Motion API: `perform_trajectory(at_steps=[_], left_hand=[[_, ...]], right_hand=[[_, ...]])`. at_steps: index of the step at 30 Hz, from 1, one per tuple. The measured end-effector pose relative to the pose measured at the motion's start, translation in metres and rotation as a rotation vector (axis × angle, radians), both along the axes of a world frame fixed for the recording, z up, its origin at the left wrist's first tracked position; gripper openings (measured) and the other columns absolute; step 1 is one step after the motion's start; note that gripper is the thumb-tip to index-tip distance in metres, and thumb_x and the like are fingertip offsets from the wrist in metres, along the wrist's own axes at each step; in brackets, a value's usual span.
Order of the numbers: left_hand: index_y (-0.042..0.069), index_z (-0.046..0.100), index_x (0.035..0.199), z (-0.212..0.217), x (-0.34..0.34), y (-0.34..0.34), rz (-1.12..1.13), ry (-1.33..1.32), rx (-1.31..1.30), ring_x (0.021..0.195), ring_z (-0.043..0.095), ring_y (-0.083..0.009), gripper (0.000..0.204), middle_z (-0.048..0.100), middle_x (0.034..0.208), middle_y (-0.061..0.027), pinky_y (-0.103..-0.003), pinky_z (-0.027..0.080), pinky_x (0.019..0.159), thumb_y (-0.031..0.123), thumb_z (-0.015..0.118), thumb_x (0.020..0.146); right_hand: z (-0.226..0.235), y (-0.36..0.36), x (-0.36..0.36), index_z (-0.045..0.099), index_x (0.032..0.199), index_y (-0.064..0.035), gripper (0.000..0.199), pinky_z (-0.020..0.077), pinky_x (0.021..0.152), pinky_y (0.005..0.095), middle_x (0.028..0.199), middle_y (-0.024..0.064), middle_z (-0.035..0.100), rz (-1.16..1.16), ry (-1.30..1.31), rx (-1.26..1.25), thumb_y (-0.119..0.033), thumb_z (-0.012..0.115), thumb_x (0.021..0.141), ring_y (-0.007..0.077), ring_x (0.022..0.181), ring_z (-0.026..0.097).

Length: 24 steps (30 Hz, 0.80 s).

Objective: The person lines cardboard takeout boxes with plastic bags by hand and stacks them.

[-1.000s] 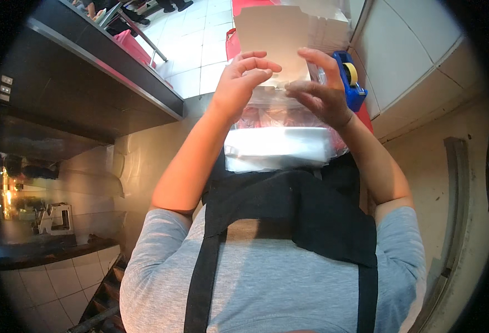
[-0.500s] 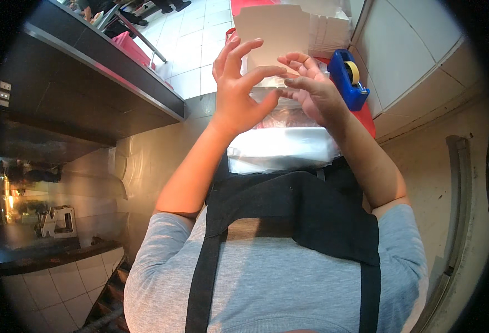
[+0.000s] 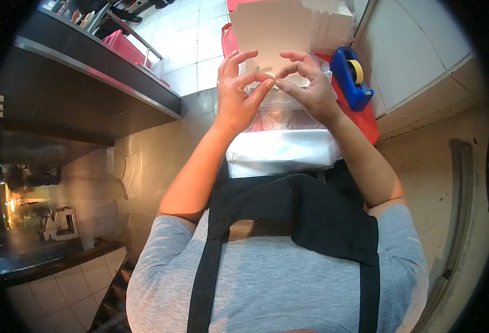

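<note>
Left hand (image 3: pixel 236 97), right hand (image 3: pixel 315 95) pinched closed, tips meeting; can't tell what's held.
Box lid (image 3: pixel 270 33) could bend if knuckles bump it.

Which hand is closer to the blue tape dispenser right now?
Right. The right hand is just left of the blue tape dispenser, not touching it; the left hand is farther left, beyond the right hand.

A red surface (image 3: pixel 368 123) shows at the edges, a blue tape dispenser (image 3: pixel 344 72) sitting on its right side; from where I stand, the open white carton (image 3: pixel 269 28) seems to rest there too.
</note>
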<state>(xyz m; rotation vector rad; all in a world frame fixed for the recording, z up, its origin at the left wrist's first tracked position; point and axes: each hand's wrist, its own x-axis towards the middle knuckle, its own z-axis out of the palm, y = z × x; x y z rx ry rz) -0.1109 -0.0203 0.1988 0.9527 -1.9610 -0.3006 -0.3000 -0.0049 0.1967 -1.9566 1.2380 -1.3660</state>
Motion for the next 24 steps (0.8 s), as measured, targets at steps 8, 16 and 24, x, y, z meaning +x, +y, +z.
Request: perform_trajectory(at_steps=[8, 16, 24], left_hand=[[0.014, 0.071, 0.099, -0.047, -0.008, -0.084, 0.148, 0.653, 0.532, 0.123, 0.040, -0.0338, 0.019, 0.050, 0.122, -0.0158, -0.040, 0.034, 0.104, 0.016, 0.066, 0.081], [0.026, 0.076, 0.089, -0.117, -0.030, -0.145, -0.050, -0.562, 0.185, 0.113, 0.048, -0.0263, 0.032, 0.057, 0.107, -0.0057, -0.038, 0.043, 0.094, 0.003, 0.057, 0.076], [0.033, 0.074, 0.094, -0.145, -0.041, -0.157, -0.009, -0.897, 0.213, 0.117, 0.048, -0.0236, 0.035, 0.056, 0.113, -0.0034, -0.041, 0.040, 0.094, 0.008, 0.058, 0.076]], right_hand=[[-0.045, -0.102, -0.016, 0.063, 0.079, -0.0048, 0.014, 0.0430, 0.084, 0.0329, 0.106, 0.0103, 0.060, -0.172, 0.228, -0.055, -0.016, 0.071, 0.077, 0.0214, 0.095, 0.055], [-0.141, -0.180, -0.018, 0.066, 0.079, -0.0053, 0.016, 0.0426, 0.043, 0.0320, 0.057, 0.0053, 0.057, -0.097, 0.249, 0.991, -0.019, 0.073, 0.075, 0.0171, 0.045, 0.052], [-0.131, -0.175, -0.016, 0.066, 0.076, -0.0041, 0.017, 0.0475, 0.045, 0.0317, 0.060, 0.0083, 0.060, -0.056, 0.469, 1.009, -0.021, 0.067, 0.078, 0.0178, 0.049, 0.058]])
